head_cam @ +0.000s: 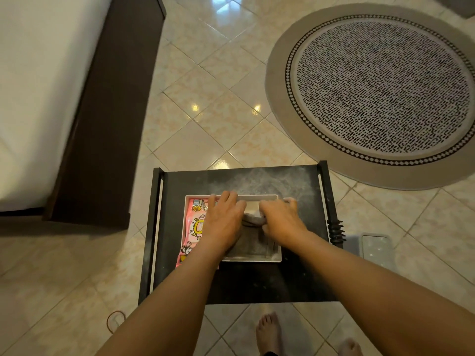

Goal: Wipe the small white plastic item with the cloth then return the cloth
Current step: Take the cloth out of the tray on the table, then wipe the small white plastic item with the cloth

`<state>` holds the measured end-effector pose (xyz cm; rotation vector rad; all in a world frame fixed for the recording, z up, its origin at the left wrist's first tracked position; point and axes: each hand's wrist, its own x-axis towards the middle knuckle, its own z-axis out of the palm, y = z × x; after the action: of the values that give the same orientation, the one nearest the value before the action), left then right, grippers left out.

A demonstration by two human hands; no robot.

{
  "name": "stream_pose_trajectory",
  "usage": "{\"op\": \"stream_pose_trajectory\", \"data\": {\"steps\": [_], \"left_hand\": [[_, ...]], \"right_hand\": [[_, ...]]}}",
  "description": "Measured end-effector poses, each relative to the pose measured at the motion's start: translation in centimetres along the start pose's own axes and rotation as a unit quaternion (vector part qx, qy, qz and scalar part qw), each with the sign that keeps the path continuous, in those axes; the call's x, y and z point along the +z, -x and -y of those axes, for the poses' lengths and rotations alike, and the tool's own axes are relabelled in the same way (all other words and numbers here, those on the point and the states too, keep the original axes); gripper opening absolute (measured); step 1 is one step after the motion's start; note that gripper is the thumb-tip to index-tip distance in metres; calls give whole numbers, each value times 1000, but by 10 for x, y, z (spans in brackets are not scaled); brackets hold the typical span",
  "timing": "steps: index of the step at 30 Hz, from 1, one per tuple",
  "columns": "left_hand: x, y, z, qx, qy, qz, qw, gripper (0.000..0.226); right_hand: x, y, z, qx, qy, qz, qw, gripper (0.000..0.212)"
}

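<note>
A small white plastic tray [253, 258] sits on a dusty black cart top [257, 281]. Inside it lie a pink cartoon-printed packet [194, 227] on the left and a grey cloth [253, 244] on the right. My left hand [223, 219] rests over the tray's middle, its fingertips hooked on the far rim. My right hand [282, 219] is at the tray's right side, with its fingers curled around a bunched part of the cloth between the two hands. Both hands hide much of the tray's inside.
The cart has black corner posts, and a black coiled piece [335, 231] hangs on its right side. A clear lidded box [375, 246] lies on the tiled floor to the right. A dark bed frame [108, 119] stands at left, a round rug [380, 88] at upper right. My bare feet [268, 332] are below the cart.
</note>
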<state>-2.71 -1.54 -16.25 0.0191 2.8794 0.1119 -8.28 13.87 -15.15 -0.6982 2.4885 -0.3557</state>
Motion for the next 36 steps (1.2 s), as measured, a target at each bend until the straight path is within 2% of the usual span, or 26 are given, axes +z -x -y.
{"op": "stream_pose_trajectory", "data": {"steps": [3, 6, 9, 12, 15, 16, 18, 20, 22, 25, 27, 30, 36], "left_hand": [[-24, 7, 4, -37, 146, 37, 988, 20], [-55, 11, 4, -103, 315, 50, 942, 27], [-90, 13, 2, -149, 450, 43, 879, 11], [-125, 17, -12, -159, 582, 21, 797, 11], [-162, 21, -44, -154, 688, 7, 709, 43], [-173, 21, -58, -148, 709, 8, 689, 52], [-193, 19, -88, -137, 731, 7, 669, 57], [-207, 15, -120, -132, 737, -2, 663, 49], [-214, 11, -151, -130, 735, -9, 665, 38], [-213, 6, -200, -138, 712, -16, 688, 36], [-203, 3, -232, -140, 682, -29, 718, 31], [-179, 1, -282, -141, 643, -40, 752, 23], [-101, -10, -365, -167, 604, -44, 778, 18]], "right_hand": [[-29, 13, -1, 9, -108, 19, 994, 22], [-65, 25, -1, 21, -189, 1, 982, 22], [-104, 40, -9, 44, -273, -31, 961, 23], [-145, 59, -23, 67, -387, -43, 919, 25], [-181, 83, -38, 71, -491, -73, 865, 23], [-192, 91, -43, 63, -516, -81, 851, 20], [-210, 106, -55, 51, -542, -101, 833, 14], [-226, 121, -74, 52, -551, -114, 825, 13], [-237, 140, -99, 47, -554, -93, 826, 24], [-246, 172, -142, 34, -541, -39, 839, 51], [-246, 192, -171, 35, -528, -27, 848, 59], [-238, 218, -216, 51, -516, -39, 854, 58], [-192, 236, -306, 90, -480, -38, 872, 54]]}}
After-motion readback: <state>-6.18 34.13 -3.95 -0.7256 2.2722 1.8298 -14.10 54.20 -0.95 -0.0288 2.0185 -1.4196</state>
